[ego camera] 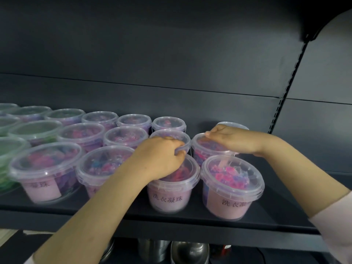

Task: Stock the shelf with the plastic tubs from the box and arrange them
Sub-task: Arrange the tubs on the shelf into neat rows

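Green tubs (pixel 34 130): they stand at the left end of the shelf (pixel 276 206), in rows from the front edge to the back.
Pink tubs (pixel 82 132): next to the green ones, in three rows. All have clear lids and are full of pink and purple bits.
Front left tub (pixel 45 172): near the front edge, with a pink label. It looks blurry.
Left hand (pixel 162 155): it reaches in from the front. Its fingers are curled round the front rim of the middle tub (pixel 171 134) and grip it.
Middle tub: in the middle row, touching the tub behind it.
Label tub (pixel 171 195): at the front edge, right under the left hand. Its pink label has dark writing.
Metal pots (pixel 190 250): on the level under the shelf, shiny and partly hidden.
Right hand (pixel 234 140): it lies over the covered tub (pixel 203 149). Its fingertips are bunched tight at the tub's back rim and pinch it.
Covered tub: in the middle row, just beside the middle tub.
Front right tub (pixel 232 185): at the front edge, the last one in its row, with a pink label.
Back tub (pixel 241 125): near the back wall, mostly hidden behind the right hand.
Sleeve (pixel 333 225): pale pink, on the right arm, past the shelf's front right corner.
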The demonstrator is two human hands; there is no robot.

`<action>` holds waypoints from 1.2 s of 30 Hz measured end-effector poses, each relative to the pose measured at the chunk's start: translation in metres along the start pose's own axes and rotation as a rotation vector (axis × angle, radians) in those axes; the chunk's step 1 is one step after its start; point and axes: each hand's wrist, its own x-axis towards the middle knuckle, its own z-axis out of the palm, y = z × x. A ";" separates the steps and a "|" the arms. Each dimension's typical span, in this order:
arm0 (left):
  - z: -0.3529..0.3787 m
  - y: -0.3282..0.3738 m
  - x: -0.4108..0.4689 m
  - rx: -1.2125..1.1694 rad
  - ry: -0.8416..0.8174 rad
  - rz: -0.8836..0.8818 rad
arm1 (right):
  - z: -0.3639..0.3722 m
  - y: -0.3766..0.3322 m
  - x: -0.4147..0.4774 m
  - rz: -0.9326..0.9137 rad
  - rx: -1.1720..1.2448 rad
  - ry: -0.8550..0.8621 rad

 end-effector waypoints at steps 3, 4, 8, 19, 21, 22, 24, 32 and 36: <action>0.000 -0.001 0.000 -0.007 -0.001 0.000 | -0.012 0.012 -0.012 0.002 -0.074 0.004; 0.001 -0.001 0.000 -0.006 -0.002 -0.002 | -0.015 0.016 -0.016 0.019 -0.052 -0.039; 0.001 -0.002 0.001 0.000 -0.010 -0.007 | -0.015 0.025 -0.024 0.082 0.048 -0.088; -0.001 0.000 0.000 0.011 -0.043 -0.005 | 0.002 0.014 -0.015 0.114 0.040 0.007; -0.001 0.000 0.000 0.009 -0.042 -0.004 | 0.002 0.014 -0.014 0.102 0.048 -0.019; -0.002 0.001 0.000 0.010 -0.040 -0.003 | 0.003 0.013 -0.013 0.092 0.060 -0.021; -0.002 0.001 0.000 0.013 -0.040 0.000 | 0.003 0.014 -0.014 0.078 0.079 -0.024; -0.003 0.003 0.000 0.017 -0.073 -0.019 | -0.022 0.056 -0.007 0.145 0.014 0.201; -0.003 0.003 -0.001 0.005 -0.070 -0.019 | -0.020 0.081 0.009 0.241 0.058 0.073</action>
